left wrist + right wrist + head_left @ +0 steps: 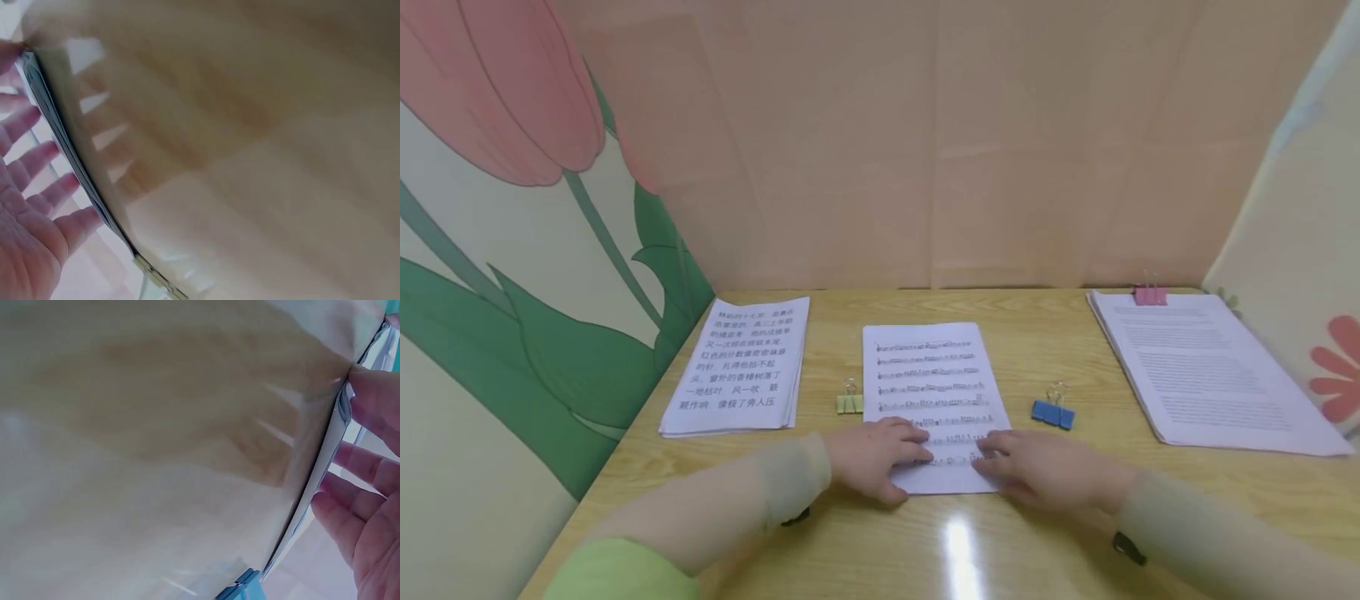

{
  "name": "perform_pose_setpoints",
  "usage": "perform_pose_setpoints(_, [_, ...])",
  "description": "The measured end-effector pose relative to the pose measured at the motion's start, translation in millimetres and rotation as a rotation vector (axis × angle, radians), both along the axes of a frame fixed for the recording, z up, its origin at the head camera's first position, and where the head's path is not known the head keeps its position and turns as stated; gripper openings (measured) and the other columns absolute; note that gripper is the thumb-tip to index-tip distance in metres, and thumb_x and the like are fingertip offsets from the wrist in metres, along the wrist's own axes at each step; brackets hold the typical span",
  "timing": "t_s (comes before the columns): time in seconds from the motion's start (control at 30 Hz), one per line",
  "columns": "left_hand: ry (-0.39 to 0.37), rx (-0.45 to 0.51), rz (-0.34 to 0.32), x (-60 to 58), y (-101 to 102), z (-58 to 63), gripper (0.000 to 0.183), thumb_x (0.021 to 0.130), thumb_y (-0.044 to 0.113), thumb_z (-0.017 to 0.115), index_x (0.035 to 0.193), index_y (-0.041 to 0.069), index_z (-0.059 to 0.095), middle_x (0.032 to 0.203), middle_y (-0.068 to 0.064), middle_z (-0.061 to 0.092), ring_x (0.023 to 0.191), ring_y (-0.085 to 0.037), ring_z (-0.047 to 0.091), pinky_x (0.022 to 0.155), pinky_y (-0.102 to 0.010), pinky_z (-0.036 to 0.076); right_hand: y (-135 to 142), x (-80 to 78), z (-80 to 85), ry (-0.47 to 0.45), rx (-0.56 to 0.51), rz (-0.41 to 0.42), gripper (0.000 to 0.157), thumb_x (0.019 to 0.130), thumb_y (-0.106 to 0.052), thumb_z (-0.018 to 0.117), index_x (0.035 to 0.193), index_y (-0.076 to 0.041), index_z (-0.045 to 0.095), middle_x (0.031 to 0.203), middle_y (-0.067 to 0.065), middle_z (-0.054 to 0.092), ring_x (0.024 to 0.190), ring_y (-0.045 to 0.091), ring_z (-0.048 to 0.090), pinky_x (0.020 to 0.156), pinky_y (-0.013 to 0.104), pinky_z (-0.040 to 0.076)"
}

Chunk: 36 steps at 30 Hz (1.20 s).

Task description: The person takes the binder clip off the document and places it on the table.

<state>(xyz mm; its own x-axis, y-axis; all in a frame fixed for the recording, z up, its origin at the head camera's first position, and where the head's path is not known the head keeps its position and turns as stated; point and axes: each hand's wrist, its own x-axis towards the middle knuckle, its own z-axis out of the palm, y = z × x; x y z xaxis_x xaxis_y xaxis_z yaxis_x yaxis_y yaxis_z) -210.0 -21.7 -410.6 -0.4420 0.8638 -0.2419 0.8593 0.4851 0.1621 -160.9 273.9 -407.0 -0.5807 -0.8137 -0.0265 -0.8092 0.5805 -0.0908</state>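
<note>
A stack of sheet music (928, 375) lies flat on the wooden table in the middle of the head view. My left hand (871, 457) rests on its lower left edge, fingers spread and fairly straight. On the lower right edge rests my right hand (1051, 468), its fingers also extended. Both wrist views show the stack's thin side edge (75, 156) beside the fingers. A yellow-green binder clip (850, 403) stands just left of the stack. To the right, a blue binder clip (1053, 414) sits apart from the paper.
At the left lies a stack of pages with large Chinese print (737, 367). A stack of printed text pages (1217, 375) lies at the right, with a pink binder clip (1151, 295) on its top edge. A pinkish wall covering (925, 150) rises behind the table (880, 550).
</note>
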Motion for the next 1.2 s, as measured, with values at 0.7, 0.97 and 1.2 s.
perform_pose_setpoints(0.7, [-0.09,0.007,0.177,-51.1,-41,1.5,0.064,0.082,0.042,0.067,0.141,0.029,0.047,0.155,0.007,0.029,0.143,-0.017,0.022,0.115,-0.038,0.02,-51,-64.6,5.2,-0.08,0.073,-0.045,0.038,0.097,-0.022,0.057,0.135,-0.015,0.057,0.138,0.012,0.053,0.126,0.032,0.05,0.103,0.046,0.042])
perform_pose_setpoints(0.97, [-0.097,0.012,0.223,-64.1,-48,3.2,0.064,0.08,0.038,0.068,0.14,0.026,0.049,0.155,0.007,0.03,0.143,-0.016,0.023,0.115,-0.037,0.02,-63,-80.5,4.6,-0.102,0.077,-0.063,0.038,0.097,-0.021,0.057,0.135,-0.015,0.057,0.138,0.013,0.053,0.126,0.033,0.05,0.104,0.047,0.04])
perform_pose_setpoints(1.2, [-0.115,0.019,0.266,-72.4,-53,-0.5,0.065,0.078,0.036,0.068,0.14,0.026,0.05,0.155,0.009,0.029,0.143,-0.015,0.022,0.115,-0.035,0.019,-70,-91.2,2.9,-0.113,0.079,-0.079,0.038,0.097,-0.019,0.057,0.135,-0.015,0.057,0.137,0.013,0.053,0.126,0.033,0.049,0.105,0.046,0.039])
